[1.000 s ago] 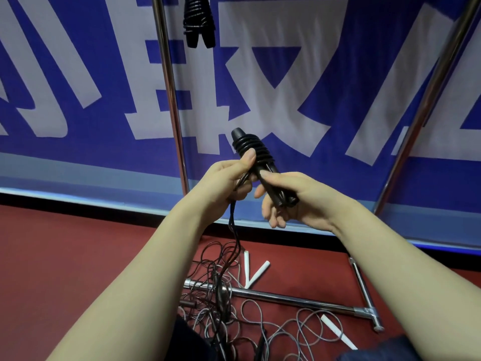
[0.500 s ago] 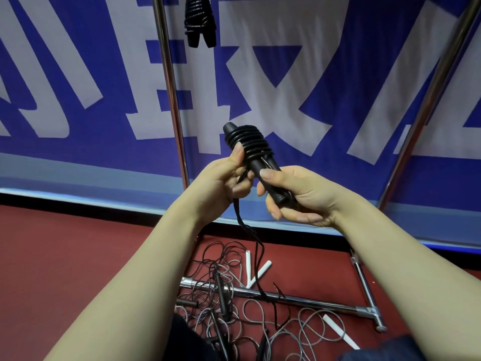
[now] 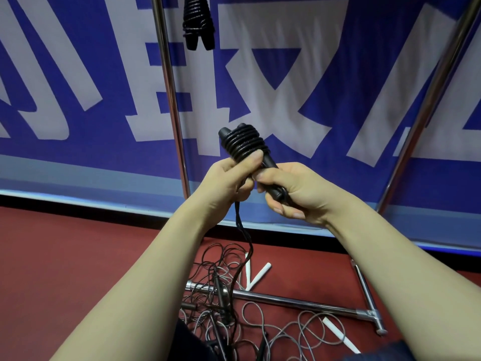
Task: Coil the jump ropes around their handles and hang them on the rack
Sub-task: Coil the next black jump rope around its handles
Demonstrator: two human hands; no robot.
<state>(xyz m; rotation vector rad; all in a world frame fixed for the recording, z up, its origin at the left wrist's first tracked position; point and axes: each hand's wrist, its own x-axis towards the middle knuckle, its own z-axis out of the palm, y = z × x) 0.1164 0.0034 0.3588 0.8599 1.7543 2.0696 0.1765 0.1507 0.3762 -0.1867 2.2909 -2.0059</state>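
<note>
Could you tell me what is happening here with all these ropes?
A person is coiling a black jump rope around its handles. The right hand grips the handles' lower ends, while the left hand presses its thumb on the coils and holds the loose cord, which trails down to a tangle of ropes on the red floor by the base of the rack. One finished coil already hangs up on the rack.

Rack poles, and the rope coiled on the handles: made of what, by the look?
Rack poles: metal, probably chromed or polished steel; bright mirror streaks along the tubes. Rope: thin black cord, likely PVC or rubber-coated; faint sheen, lies in tight coils; core not visible. Handles: matte black, plastic or foam, can't tell.
</note>
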